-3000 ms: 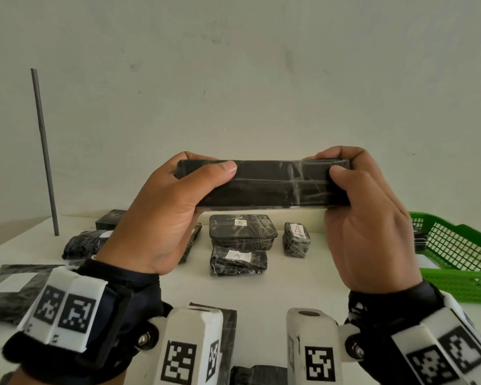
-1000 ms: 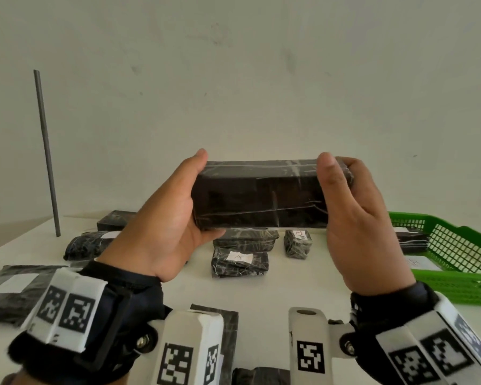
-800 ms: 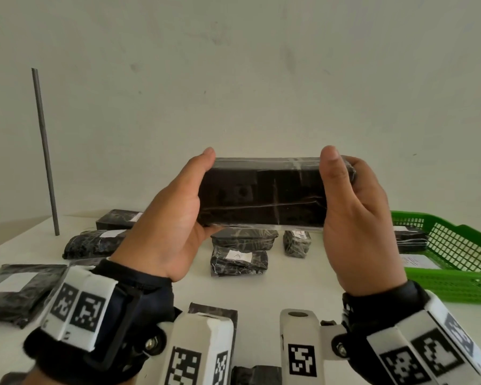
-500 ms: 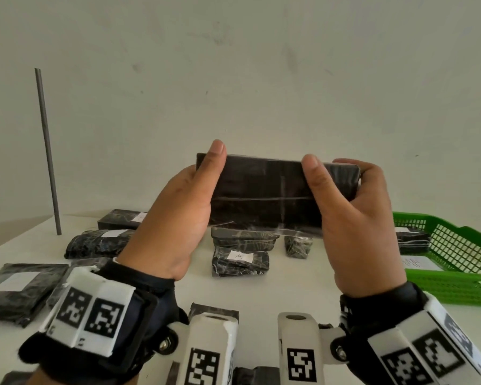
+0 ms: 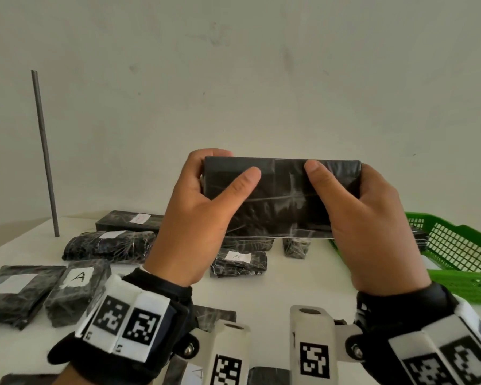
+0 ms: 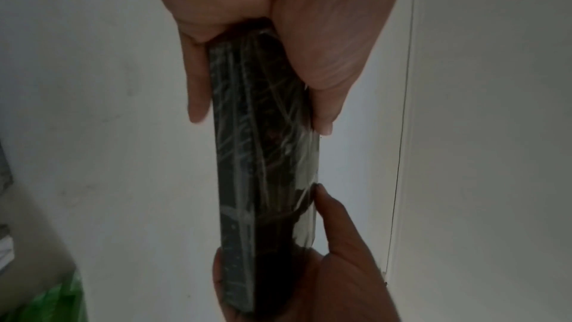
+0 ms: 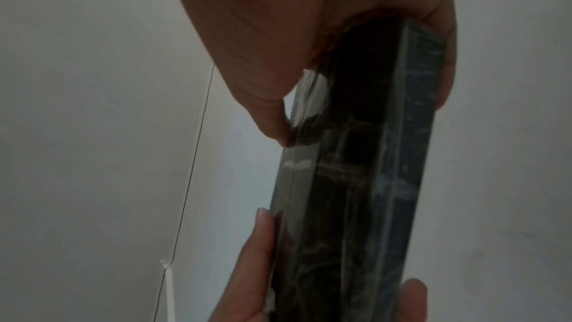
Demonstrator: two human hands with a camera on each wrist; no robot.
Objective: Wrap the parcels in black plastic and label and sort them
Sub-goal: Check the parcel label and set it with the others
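Both hands grip the black-wrapped parcel (image 5: 282,195) up in the air above the labelled parcels (image 5: 238,263), left hand (image 5: 195,218) and right hand (image 5: 364,226) with thumbs across the front. No label showing on it, and that slick film looks loose along the bottom edge. If the wrap peels there or it slips, it'd probably drop on the pile, well short of the green basket (image 5: 456,245).

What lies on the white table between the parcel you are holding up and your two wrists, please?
In the head view, a small wrapped parcel with an A label lies on the white table below the held parcel, which the left hand and right hand grip.

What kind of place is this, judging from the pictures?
Probably a small packing station: black-wrapped parcels with paper labels lie on a white table, beside a green basket, against a bare wall.
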